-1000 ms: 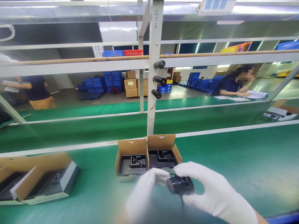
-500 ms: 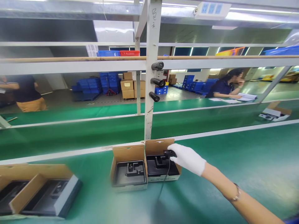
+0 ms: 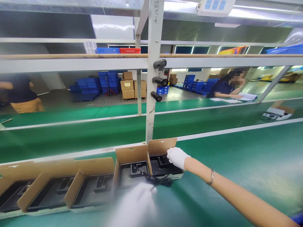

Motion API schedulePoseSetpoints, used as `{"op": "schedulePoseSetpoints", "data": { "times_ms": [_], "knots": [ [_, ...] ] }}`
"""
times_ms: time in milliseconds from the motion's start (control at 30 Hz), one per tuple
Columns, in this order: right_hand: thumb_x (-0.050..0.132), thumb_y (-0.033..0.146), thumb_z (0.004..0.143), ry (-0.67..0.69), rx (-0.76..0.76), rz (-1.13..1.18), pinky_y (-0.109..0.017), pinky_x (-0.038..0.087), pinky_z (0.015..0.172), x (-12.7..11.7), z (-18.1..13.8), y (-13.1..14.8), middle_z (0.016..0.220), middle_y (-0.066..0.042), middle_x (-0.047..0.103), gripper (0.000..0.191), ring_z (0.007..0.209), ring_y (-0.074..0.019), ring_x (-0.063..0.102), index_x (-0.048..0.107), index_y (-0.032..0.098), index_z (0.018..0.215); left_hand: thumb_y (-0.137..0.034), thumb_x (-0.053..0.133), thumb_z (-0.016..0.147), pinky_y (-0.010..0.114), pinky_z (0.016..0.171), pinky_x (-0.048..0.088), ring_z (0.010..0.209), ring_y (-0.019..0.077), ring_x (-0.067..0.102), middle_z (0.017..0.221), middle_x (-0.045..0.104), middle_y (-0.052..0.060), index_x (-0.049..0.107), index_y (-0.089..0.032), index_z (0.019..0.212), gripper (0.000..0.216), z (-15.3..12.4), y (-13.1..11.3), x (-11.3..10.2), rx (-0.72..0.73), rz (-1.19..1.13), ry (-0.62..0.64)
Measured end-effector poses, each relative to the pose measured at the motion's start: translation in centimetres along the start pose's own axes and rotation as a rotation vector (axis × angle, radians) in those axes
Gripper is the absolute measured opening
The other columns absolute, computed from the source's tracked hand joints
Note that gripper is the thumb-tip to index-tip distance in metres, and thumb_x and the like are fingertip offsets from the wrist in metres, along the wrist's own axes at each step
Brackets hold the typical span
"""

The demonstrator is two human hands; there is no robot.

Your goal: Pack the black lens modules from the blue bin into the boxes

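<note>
My right hand (image 3: 178,157), in a white glove, reaches into the right side of an open cardboard box (image 3: 162,147) with a black tray (image 3: 157,170). Its fingers are curled downward around a small black device, now mostly hidden beneath the glove. Low in the middle, my left hand (image 3: 138,200), also gloved, is smeared by motion. At its fingertips a bundled black cable (image 3: 161,180) hangs over the front edges of two boxes. Directly left stands another open box (image 3: 131,153) with a black moulded tray.
More open boxes (image 3: 94,164) with black trays stand at left, blurred. A white post (image 3: 151,116) with black rolls (image 3: 161,82) rises behind the boxes. Across the green belt (image 3: 71,138), one person (image 3: 224,86) sits at right and another (image 3: 22,94) stands at left. An open box (image 3: 278,112) sits far right.
My right hand has lowered the black device into the right box. My left hand has come in from below, and the cable is now bunched up at the box fronts. More boxes show at left, closer in.
</note>
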State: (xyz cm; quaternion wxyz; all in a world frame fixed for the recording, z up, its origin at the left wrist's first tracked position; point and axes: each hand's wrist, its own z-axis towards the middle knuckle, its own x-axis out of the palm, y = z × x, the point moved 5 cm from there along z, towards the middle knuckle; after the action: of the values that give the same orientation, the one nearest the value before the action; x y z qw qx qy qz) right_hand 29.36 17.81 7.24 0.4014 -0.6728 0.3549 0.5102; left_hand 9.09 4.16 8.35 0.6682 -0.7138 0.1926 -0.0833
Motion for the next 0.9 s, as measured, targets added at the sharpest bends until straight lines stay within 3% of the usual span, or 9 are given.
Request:
{"op": "schedulePoseSetpoints", "data": {
  "times_ms": [67,167,267,333,433,533,600,733,900],
  "knots": [
    [0.053,0.018,0.083,-0.033,-0.097,0.206,-0.032,0.048,0.082,-3.0,-1.7,0.8,0.107,-0.014,0.069,0.034,0.098,-0.0258,0.064,0.066,0.011,0.113,-0.038,0.041,0.091,0.032,0.083,0.043,0.085,0.0207,0.06,0.071,0.066,0.001,0.067,-0.025,0.07,0.036,1.2,-1.5,-0.6,0.025,0.067,-0.021],
    [0.062,0.032,0.077,-0.077,-0.231,0.658,-0.026,0.048,0.081,-7.6,-4.7,2.2,0.117,-0.002,0.065,0.064,0.097,-0.0188,0.063,0.046,0.024,0.138,-0.034,0.042,0.092,0.028,0.078,0.041,0.079,0.0171,0.059,0.077,0.068,-0.002,0.066,-0.026,0.081,0.028,3.5,-4.5,-1.0,0.182,0.334,-0.041],
    [0.061,0.036,0.076,-0.188,-0.064,0.781,-0.027,0.048,0.07,-9.6,-6.3,2.1,0.091,0.0,0.069,0.04,0.078,-0.0184,0.063,0.062,0.023,0.114,-0.04,0.042,0.092,0.031,0.087,0.038,0.089,0.0189,0.057,0.092,0.069,0.001,0.067,-0.026,0.089,0.029,6.3,-6.9,-0.9,0.404,0.671,-0.302],
    [0.054,0.036,0.082,-0.252,0.064,0.837,-0.028,0.046,0.065,-9.3,-6.4,1.6,0.074,0.0,0.067,0.025,0.067,-0.0174,0.061,0.062,0.019,0.098,-0.044,0.034,0.094,0.036,0.095,0.036,0.1,0.0214,0.055,0.102,0.067,0.005,0.065,-0.024,0.096,0.037,8.2,-6.9,-0.2,0.431,0.649,-0.391],
    [0.051,0.033,0.083,-0.288,0.136,0.977,-0.029,0.047,0.066,-7.6,-5.9,0.8,0.073,-0.001,0.067,0.02,0.068,-0.0173,0.062,0.058,0.018,0.095,-0.043,0.022,0.097,0.03,0.084,0.047,0.092,0.0167,0.061,0.101,0.067,0.005,0.055,-0.022,0.114,0.043,11.0,-5.3,2.4,0.395,0.486,-0.15],
    [0.056,0.029,0.078,-0.412,0.183,0.966,-0.031,0.049,0.076,-6.1,-5.7,-0.7,0.103,-0.005,0.067,0.034,0.085,-0.0187,0.063,0.057,0.02,0.111,-0.045,0.031,0.095,0.024,0.064,0.051,0.067,0.0118,0.064,0.096,0.069,0.001,0.042,-0.023,0.129,0.042,12.6,-3.7,4.6,0.355,0.518,0.146],
    [0.055,0.024,0.077,-0.436,0.116,0.859,-0.031,0.047,0.085,-5.2,-5.6,-1.5,0.116,-0.005,0.064,0.04,0.097,-0.0192,0.061,0.056,0.022,0.118,-0.048,0.036,0.092,0.029,0.068,0.052,0.074,0.0157,0.066,0.106,0.068,0.004,0.038,-0.023,0.133,0.048,13.7,-2.6,4.9,0.323,0.614,0.25],
    [0.054,0.025,0.081,-0.225,-0.011,0.483,-0.032,0.046,0.078,-1.7,-4.6,-2.4,0.099,-0.005,0.069,0.023,0.091,-0.0219,0.062,0.068,0.023,0.099,-0.052,0.04,0.089,0.036,0.082,0.051,0.1,0.0257,0.064,0.116,0.066,0.007,0.053,-0.024,0.121,0.045,15.5,-0.4,4.7,0.316,0.864,0.371],
    [0.07,0.03,0.074,0.004,-0.088,-0.079,-0.038,0.043,0.072,3.6,-1.8,-1.3,0.077,-0.014,0.068,0.015,0.084,-0.0306,0.062,0.073,0.016,0.077,-0.022,0.048,0.084,0.043,0.078,0.053,0.095,0.0311,0.065,0.107,0.067,0.015,0.063,-0.015,0.105,0.027,15.6,2.3,6.4,0.316,1.253,0.504]
  ]
}}
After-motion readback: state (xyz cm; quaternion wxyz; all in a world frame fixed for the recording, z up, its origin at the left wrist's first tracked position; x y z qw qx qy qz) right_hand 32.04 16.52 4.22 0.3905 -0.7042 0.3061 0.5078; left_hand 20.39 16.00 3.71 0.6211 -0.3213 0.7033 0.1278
